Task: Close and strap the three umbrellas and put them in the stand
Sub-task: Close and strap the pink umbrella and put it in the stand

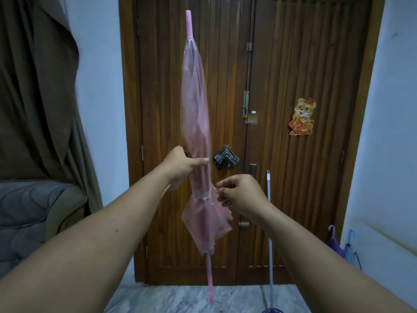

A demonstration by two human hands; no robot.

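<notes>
- The pink umbrella [195, 123] is closed and held near upright in front of the wooden door [293, 154].
- The left hand [180, 167] grips its folded canopy, fingers wrapped round.
- The right hand [240, 195] pinches the strap [203, 196] at the canopy's waist.
</notes>
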